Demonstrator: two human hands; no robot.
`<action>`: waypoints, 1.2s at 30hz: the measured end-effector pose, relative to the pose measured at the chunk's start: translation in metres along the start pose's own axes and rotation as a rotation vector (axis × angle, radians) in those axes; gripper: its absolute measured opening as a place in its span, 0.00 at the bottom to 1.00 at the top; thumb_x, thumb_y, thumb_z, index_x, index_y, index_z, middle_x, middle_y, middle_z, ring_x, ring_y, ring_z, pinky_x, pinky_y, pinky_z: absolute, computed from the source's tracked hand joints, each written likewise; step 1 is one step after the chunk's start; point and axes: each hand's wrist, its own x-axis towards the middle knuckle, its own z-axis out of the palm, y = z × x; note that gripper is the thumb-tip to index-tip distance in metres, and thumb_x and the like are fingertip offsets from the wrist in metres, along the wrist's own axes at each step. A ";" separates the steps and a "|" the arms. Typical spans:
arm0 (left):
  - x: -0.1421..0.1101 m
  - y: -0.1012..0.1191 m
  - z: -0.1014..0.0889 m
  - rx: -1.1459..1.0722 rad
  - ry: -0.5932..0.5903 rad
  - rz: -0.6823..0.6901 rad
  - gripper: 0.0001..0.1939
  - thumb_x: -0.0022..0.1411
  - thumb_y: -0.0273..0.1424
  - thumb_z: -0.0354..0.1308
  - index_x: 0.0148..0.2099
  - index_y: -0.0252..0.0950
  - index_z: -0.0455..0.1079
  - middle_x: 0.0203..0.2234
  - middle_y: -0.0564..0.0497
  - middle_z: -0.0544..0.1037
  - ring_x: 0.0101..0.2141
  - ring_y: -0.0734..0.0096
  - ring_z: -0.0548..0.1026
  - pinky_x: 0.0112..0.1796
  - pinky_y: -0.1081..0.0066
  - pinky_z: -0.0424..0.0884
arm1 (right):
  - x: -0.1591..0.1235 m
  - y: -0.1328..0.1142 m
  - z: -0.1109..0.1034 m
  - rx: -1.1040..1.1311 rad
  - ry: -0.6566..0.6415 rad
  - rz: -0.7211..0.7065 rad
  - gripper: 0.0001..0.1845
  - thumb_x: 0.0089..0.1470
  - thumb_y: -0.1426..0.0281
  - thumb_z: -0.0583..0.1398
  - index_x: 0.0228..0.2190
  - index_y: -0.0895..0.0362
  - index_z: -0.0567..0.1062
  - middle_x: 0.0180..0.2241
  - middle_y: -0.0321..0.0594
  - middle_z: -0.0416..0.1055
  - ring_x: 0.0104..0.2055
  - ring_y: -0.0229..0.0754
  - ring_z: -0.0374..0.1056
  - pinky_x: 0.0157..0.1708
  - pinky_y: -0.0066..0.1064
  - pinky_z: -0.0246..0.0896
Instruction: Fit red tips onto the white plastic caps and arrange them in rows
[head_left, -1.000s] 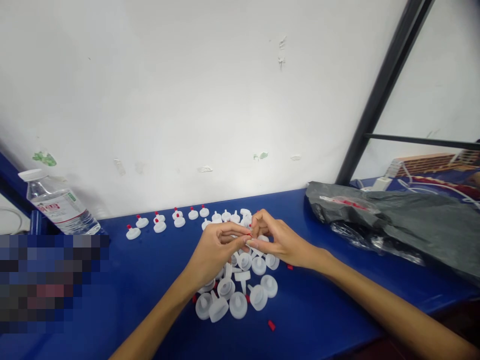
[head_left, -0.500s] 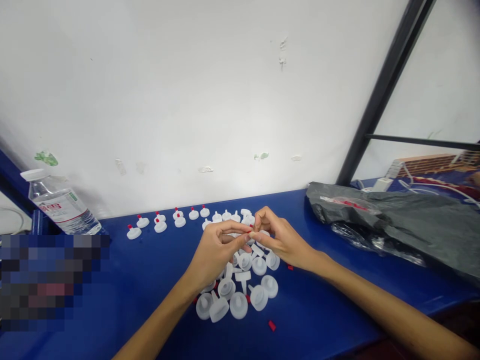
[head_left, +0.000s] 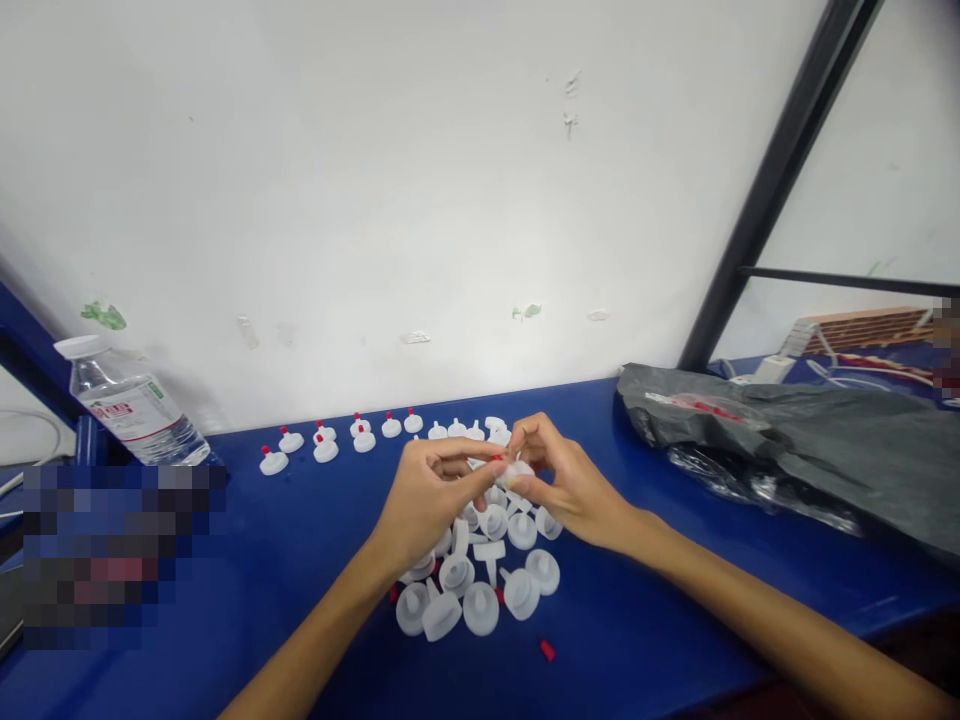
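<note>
My left hand pinches a small red tip cap between thumb and fingertips. Close beside it, my right hand grips a white plastic nozzle cap by its round base. Fingers partly cover both pieces, and I cannot tell whether the two touch. Below and behind my hands lies a heap of similar white nozzle caps, facing various ways. A loose red tip cap lies in front of the heap, and other red bits show among the white pieces.
Several white nozzle caps with red tips stand at the back left of the blue table. A clear water bottle is at far left. On the right lies a dark plastic bag, near a black metal post.
A white nozzle cap now shows plainly in my right fingers, where the fingertips of both hands met before. The red piece near my right wrist is no longer visible. The view has shifted slightly.
</note>
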 end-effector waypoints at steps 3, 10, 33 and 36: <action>0.008 0.002 -0.019 0.104 0.153 0.013 0.16 0.57 0.40 0.67 0.44 0.35 0.81 0.15 0.55 0.75 0.17 0.76 0.69 0.19 0.76 0.60 | 0.002 0.002 -0.004 -0.091 0.058 -0.009 0.19 0.62 0.56 0.60 0.47 0.52 0.62 0.38 0.37 0.70 0.30 0.36 0.66 0.29 0.29 0.60; 0.026 -0.026 -0.076 0.544 0.467 0.016 0.17 0.59 0.43 0.62 0.45 0.38 0.80 0.13 0.56 0.72 0.18 0.71 0.70 0.23 0.72 0.61 | 0.001 0.008 -0.005 -0.154 0.044 -0.044 0.17 0.64 0.58 0.58 0.50 0.51 0.62 0.41 0.39 0.69 0.30 0.35 0.66 0.28 0.29 0.61; 0.040 -0.076 -0.093 1.168 0.355 -0.075 0.16 0.67 0.33 0.51 0.49 0.40 0.78 0.47 0.45 0.80 0.43 0.58 0.79 0.40 0.65 0.71 | 0.001 0.004 -0.003 -0.251 0.022 -0.083 0.13 0.66 0.58 0.55 0.46 0.52 0.71 0.38 0.40 0.70 0.32 0.38 0.67 0.30 0.30 0.63; 0.040 -0.075 -0.089 1.238 0.347 -0.067 0.17 0.68 0.32 0.49 0.49 0.39 0.78 0.47 0.44 0.79 0.44 0.57 0.79 0.41 0.65 0.71 | 0.002 0.004 -0.003 -0.270 0.043 -0.086 0.13 0.67 0.59 0.54 0.45 0.52 0.71 0.39 0.42 0.71 0.34 0.40 0.68 0.31 0.31 0.63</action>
